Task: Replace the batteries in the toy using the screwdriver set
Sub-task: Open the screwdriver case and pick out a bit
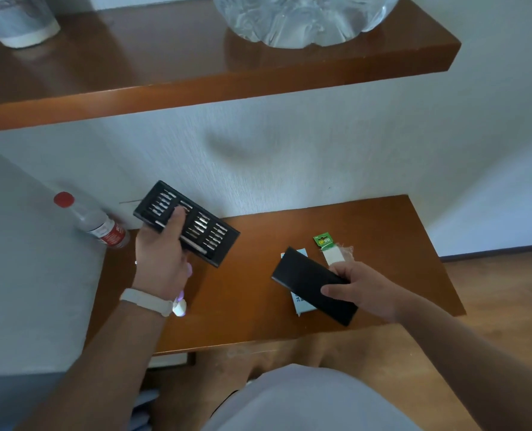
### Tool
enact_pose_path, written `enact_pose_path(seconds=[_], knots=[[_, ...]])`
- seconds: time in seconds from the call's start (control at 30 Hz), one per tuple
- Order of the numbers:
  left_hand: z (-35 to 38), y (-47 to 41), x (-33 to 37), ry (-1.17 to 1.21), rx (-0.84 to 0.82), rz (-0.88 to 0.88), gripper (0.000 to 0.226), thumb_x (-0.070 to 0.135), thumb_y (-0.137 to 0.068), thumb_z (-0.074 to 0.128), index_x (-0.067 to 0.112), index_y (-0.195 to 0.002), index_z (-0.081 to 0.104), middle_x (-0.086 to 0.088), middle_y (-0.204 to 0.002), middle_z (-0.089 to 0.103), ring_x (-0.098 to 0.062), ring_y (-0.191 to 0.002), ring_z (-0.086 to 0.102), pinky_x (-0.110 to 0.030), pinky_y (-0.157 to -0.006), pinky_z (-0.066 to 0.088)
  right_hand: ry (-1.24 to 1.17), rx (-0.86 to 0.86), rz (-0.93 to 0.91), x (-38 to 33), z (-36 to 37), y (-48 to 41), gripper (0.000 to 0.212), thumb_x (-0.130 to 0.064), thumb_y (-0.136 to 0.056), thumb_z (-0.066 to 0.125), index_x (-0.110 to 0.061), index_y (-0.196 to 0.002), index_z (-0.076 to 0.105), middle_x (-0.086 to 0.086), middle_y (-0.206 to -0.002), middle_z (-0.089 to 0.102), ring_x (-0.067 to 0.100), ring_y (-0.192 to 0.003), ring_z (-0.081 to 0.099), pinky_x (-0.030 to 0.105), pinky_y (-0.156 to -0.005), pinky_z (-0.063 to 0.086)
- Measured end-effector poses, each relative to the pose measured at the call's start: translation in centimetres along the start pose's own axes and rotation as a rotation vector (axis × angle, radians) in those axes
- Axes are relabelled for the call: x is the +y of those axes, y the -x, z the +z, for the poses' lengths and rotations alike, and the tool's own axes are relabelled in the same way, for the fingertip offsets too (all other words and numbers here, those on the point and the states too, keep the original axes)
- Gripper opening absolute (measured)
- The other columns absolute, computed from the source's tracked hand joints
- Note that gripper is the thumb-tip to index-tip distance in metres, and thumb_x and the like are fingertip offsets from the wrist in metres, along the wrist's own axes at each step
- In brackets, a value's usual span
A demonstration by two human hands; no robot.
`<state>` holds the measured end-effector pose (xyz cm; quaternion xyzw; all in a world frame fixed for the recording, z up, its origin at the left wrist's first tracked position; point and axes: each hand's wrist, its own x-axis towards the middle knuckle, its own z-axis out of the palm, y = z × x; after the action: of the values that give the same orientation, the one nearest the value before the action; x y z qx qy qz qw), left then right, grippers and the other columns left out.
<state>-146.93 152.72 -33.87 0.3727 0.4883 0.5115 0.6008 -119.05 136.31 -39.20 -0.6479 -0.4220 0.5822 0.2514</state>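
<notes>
Over table (252, 306): left hand (160, 256) pinches bit tray (210, 236); right hand (362, 289) grips cover (302, 278).

Holds the left forearm slanting up from the lower left edge, wrist straight, left hand (162, 253) at centre left. Grips the bit tray (215, 241) there, thumb laid across its top, fingers hidden beneath. Stretches the right forearm in from the lower right corner, right hand (361, 290) right of centre. Grips the black cover (299, 275), thumb on its top face, fingers curled over the far edge.
</notes>
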Motion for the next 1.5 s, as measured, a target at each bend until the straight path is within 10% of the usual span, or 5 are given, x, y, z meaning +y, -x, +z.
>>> enact_pose_path(seconds=[0.87,1.5], knots=[[-6.8,5.6,-4.8,-0.086,-0.026,-0.36,0.022,0.014,-0.094,0.068,0.01,-0.115,0.064,-0.01,-0.089,0.073,-0.025,-0.074,0.072,-0.037,-0.062,0.059,0.591,0.271,0.014,0.6,11.4,-11.5,0.024,-0.038,-0.098,0.051,-0.029,-0.077,0.044,-0.006,-0.069,0.057,0.009,-0.061,0.055,0.02,-0.048,0.035],[-10.8,3.6,-6.2,-0.195,-0.076,-0.429,0.022,0.013,-0.094,0.068,0.013,-0.116,0.065,-0.01,-0.095,0.074,-0.027,-0.083,0.073,-0.04,-0.068,0.059,0.595,0.311,0.217,3.3,14.2,-17.6,0.029,-0.038,-0.095,0.058,-0.022,-0.118,0.052,-0.006,-0.086,0.056,0.013,-0.077,0.059,0.036,-0.074,0.058]])
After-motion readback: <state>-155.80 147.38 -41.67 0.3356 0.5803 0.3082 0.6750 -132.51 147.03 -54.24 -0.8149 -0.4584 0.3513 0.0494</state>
